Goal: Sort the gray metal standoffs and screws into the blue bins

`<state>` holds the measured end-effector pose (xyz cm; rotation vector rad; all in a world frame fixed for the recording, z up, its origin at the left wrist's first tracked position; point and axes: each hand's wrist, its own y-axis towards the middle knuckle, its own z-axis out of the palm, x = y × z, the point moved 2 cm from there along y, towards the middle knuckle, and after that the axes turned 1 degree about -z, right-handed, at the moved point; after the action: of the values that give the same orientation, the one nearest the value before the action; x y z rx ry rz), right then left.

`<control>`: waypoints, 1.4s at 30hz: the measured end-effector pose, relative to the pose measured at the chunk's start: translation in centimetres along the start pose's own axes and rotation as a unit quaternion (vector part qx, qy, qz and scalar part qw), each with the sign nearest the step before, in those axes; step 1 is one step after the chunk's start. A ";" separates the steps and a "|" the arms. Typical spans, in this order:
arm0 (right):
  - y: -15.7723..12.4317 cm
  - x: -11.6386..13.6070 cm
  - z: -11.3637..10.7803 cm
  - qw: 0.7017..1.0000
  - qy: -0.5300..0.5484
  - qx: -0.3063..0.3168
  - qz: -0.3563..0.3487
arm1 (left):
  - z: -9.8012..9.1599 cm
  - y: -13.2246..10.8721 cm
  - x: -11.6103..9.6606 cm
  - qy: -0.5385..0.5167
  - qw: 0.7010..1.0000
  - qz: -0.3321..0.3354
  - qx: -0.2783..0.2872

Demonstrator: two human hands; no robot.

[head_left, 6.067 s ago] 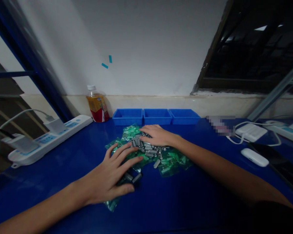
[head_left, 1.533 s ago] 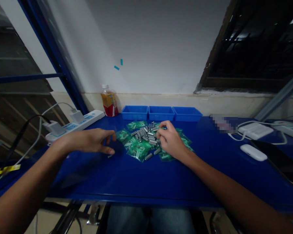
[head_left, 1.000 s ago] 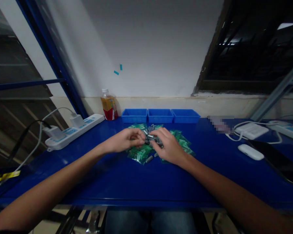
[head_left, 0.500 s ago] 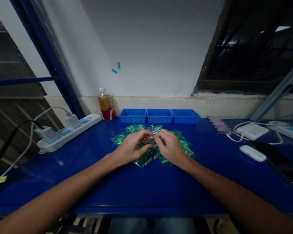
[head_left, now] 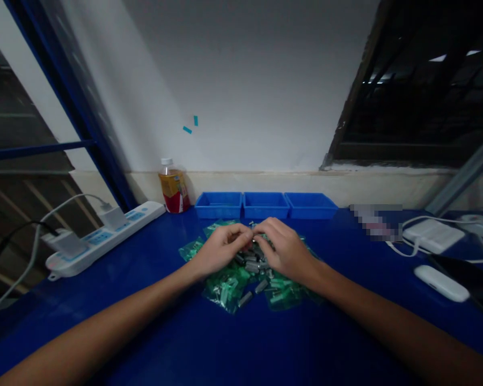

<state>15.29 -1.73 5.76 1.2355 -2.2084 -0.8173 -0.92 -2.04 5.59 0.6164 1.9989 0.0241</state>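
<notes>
My left hand [head_left: 224, 247] and my right hand [head_left: 279, 245] meet at the fingertips over a pile in the middle of the table. Both are closed in a pinch; whatever lies between the fingers is too small or hidden to name. Beneath them are small grey metal cylinders [head_left: 252, 264], heaped loosely. Around these lie clear bags with green pieces inside, one bag [head_left: 226, 288] by my left wrist and another bag [head_left: 284, 294] below my right hand. Two loose cylinders [head_left: 245, 299] rest at the pile's near edge.
Three blue trays [head_left: 219, 213] stand in a row against the wall. A drink bottle [head_left: 173, 187] is left of them. On the left lies a power strip [head_left: 104, 236] with plugged-in chargers. A white case [head_left: 441, 283], a white adapter [head_left: 432, 236] and cables sit at right on the blue table [head_left: 241, 348].
The view has tilted up and come closer, so things appear lower and larger. My fingertips have drawn together into a tighter pinch, and more of the metal cylinders show below them.
</notes>
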 end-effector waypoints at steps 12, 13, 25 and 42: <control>3.7 -15.3 1.4 0.947 -0.182 0.124 0.233 | 0.9 9.6 5.2 0.479 0.875 -0.057 0.044; 3.9 -15.3 1.5 0.947 -0.181 0.124 0.233 | 1.0 9.6 5.1 0.482 0.873 -0.060 0.046; -0.4 -17.5 -2.9 0.907 -0.237 0.017 0.347 | 0.2 8.3 4.4 0.309 0.949 0.009 -0.060; -4.0 0.6 -1.4 0.991 -0.121 -0.033 0.043 | 5.0 -0.5 -0.9 -0.308 0.936 -0.136 -0.103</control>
<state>18.27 -4.30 4.02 1.0494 -2.3841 -1.0436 3.40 -4.12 3.68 0.1693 1.4266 -0.1131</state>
